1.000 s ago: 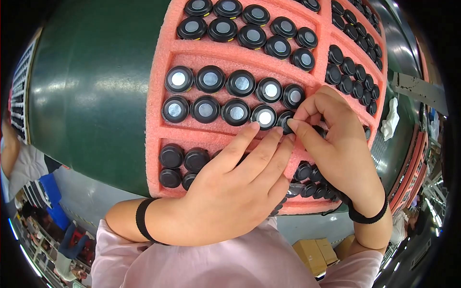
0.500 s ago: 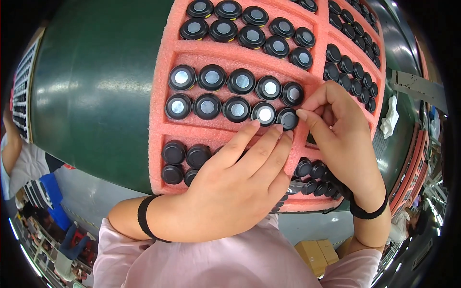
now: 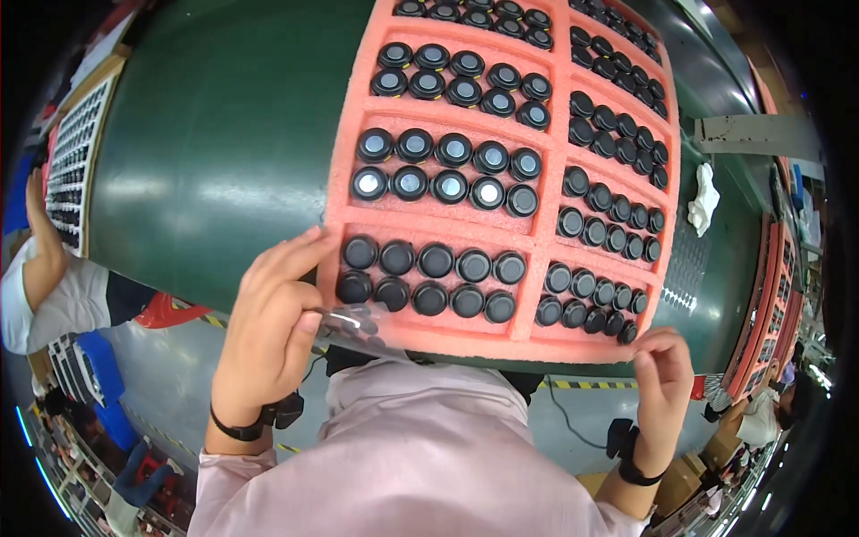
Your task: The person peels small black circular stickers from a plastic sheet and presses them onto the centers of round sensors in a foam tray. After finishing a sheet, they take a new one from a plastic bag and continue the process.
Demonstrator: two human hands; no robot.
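Observation:
A pink foam tray (image 3: 537,242) lies on the green table (image 3: 215,161), divided into sections filled with round black caps; several in the middle rows (image 3: 447,170) have shiny glass centres. My left hand (image 3: 273,322) rests at the tray's front left corner, beside the nearest row of caps (image 3: 429,277), and pinches a clear film strip (image 3: 353,320) between thumb and fingers. At the front right corner, the fingertips of my right hand (image 3: 662,376) are closed on the tray's edge. Both wrists wear black bands.
A crumpled white cloth (image 3: 703,199) lies right of the tray, below a grey metal bracket (image 3: 756,134). At the far left sits a white gridded tray (image 3: 76,161), and another person's arm and white sleeve (image 3: 45,277) reach in there. A blue chair (image 3: 98,376) stands below.
Both hands have left the middle rows, where they worked on a cap, and moved apart to the tray's front corners. The left hand now holds a clear film strip.

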